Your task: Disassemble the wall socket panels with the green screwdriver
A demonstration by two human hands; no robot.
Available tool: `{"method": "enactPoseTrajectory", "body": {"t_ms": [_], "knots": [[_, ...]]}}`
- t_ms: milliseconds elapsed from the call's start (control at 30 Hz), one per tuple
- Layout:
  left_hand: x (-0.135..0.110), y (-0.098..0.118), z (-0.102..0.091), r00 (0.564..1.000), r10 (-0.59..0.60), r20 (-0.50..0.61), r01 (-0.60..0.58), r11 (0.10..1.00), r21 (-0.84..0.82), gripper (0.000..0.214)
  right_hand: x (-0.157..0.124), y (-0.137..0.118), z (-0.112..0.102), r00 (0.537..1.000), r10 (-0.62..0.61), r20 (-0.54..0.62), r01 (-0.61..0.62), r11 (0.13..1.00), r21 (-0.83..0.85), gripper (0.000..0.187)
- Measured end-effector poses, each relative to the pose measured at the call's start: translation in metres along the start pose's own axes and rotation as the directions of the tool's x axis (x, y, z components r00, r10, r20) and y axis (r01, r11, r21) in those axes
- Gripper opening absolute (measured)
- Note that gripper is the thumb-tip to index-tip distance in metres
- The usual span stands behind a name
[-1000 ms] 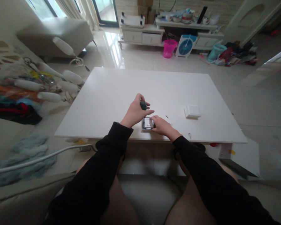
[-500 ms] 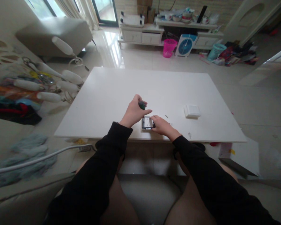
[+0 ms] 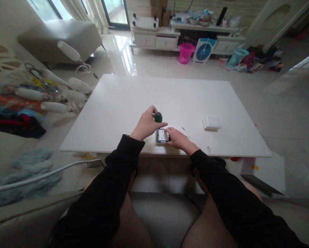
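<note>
My left hand is closed around a screwdriver with a dark green handle, held upright over a small socket module that lies near the front edge of the white table. My right hand rests on the module's right side, fingers pressed on it and holding it in place. The screwdriver's shaft is hidden behind my left hand. Black sleeves cover both arms.
A white switch plate lies to the right on the table, with small screws and bits near it. White chair legs and clutter sit at the left. A pink basket, a fan and a low cabinet stand beyond the table.
My left hand has turned slightly on the screwdriver, and the green handle now stands more upright. My right hand and the module have stayed in place.
</note>
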State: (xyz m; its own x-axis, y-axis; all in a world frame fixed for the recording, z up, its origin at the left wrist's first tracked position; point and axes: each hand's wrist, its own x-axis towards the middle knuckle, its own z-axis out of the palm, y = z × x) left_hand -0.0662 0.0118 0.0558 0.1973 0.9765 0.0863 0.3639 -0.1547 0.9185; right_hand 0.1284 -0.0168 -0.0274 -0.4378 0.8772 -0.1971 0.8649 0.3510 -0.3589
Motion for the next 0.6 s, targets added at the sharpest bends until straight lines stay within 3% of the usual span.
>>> {"method": "enactPoseTrajectory", "body": {"t_ms": [100, 200, 367, 467, 600], "knots": [[-0.0026, 0.0008, -0.0008, 0.999, -0.019, 0.047, 0.023, 0.996, -0.082, 0.051, -0.0004, -0.0004, 0.0000, 1.000, 0.005, -0.005, -0.005, 1.000, 0.005, 0.049], [-0.0013, 0.0014, -0.0022, 0.985, 0.059, 0.162, -0.045, 0.995, -0.091, 0.054, -0.0010, -0.0004, -0.0002, 1.000, 0.007, -0.003, -0.007, 1.000, 0.008, 0.049], [0.0034, -0.0013, -0.0032, 0.965, 0.118, 0.233, -0.114, 0.993, -0.031, 0.035, -0.0012, -0.0011, -0.0016, 1.000, 0.014, 0.013, -0.014, 1.000, 0.005, 0.051], [0.0020, -0.0018, -0.0026, 0.977, 0.092, 0.194, -0.101, 0.994, 0.038, 0.024, -0.0011, -0.0020, -0.0027, 1.000, 0.023, 0.019, -0.023, 1.000, 0.008, 0.052], [-0.0031, 0.0019, -0.0008, 0.997, 0.048, 0.055, -0.054, 0.993, 0.108, 0.039, -0.0010, -0.0022, -0.0032, 1.000, 0.023, 0.015, -0.024, 1.000, 0.016, 0.053]]}}
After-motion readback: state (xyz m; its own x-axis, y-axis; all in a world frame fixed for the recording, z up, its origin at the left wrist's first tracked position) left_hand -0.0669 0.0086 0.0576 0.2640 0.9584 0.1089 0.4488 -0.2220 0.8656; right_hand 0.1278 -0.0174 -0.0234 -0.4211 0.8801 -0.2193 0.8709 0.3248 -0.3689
